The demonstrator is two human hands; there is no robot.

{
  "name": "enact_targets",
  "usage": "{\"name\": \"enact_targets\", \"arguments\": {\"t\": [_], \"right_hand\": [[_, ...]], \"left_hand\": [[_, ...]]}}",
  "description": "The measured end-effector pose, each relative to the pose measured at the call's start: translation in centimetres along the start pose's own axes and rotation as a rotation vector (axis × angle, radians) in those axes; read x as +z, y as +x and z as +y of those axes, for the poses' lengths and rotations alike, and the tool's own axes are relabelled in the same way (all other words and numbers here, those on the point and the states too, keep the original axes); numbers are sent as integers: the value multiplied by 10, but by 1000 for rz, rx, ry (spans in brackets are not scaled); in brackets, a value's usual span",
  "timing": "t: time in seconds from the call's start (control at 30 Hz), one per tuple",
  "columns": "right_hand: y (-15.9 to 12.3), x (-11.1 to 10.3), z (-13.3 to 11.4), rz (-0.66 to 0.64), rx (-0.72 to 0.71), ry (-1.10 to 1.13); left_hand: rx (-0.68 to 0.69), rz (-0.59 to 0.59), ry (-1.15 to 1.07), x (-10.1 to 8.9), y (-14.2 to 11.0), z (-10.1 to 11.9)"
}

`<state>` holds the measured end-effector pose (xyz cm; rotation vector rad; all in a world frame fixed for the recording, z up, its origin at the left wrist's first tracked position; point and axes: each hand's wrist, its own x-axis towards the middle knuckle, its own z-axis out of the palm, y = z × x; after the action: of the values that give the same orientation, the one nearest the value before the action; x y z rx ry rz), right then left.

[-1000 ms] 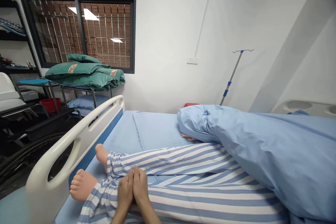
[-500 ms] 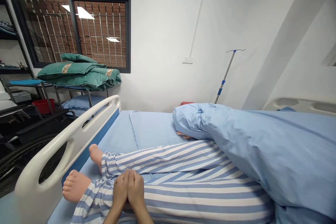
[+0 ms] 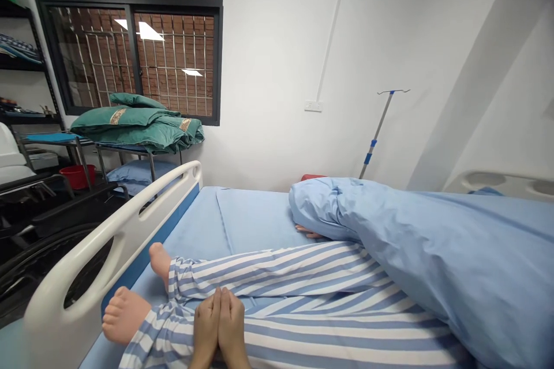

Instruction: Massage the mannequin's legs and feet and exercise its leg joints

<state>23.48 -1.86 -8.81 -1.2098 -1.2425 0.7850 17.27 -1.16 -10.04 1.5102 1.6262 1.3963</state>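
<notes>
Side by side, my left hand (image 3: pixel 206 323) and my right hand (image 3: pixel 232 320) press against each other, backs up and fingers curled together. No object shows in either; their undersides are hidden. Both are over the nearer leg of striped blue-and-white trousers (image 3: pixel 311 337), worn by a figure lying on the bed; whether they touch the cloth I cannot tell. Two bare, smooth, manikin-like feet, the nearer foot (image 3: pixel 124 314) and the farther foot (image 3: pixel 160 262), stick out of the cuffs. A blue quilt (image 3: pixel 415 242) covers the upper body, with fingertips (image 3: pixel 308 232) showing under its edge.
A white footboard (image 3: pixel 108 230) closes the bed's left end; light-blue sheet (image 3: pixel 251 213) covers the mattress. Beyond stand a wheelchair (image 3: pixel 52 230), green folded bedding (image 3: pixel 142 127) on a stand and a red bucket (image 3: pixel 78 176). A drip pole (image 3: pixel 378 132) rises behind the bed.
The view has shifted slightly, so the room sits a little lower and farther right. My hands stay pressed together, showing slightly lower and to the right in the picture.
</notes>
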Motion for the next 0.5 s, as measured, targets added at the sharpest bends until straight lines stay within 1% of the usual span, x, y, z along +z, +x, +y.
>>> {"name": "enact_targets", "arguments": {"t": [0.07, 0.17, 0.3, 0.43, 0.5], "right_hand": [[1, 0, 0, -9, 6, 6], [6, -4, -6, -9, 2, -11], [11, -15, -15, -29, -77, -108], [5, -21, -7, -67, -129, -148], [1, -21, -1, -69, -143, -181]], "left_hand": [[10, -14, 24, 0, 0, -2], [12, 3, 35, 0, 0, -1], [-3, -26, 24, 0, -1, 3], [-12, 18, 17, 1, -2, 4], [-25, 18, 3, 1, -3, 4]]}}
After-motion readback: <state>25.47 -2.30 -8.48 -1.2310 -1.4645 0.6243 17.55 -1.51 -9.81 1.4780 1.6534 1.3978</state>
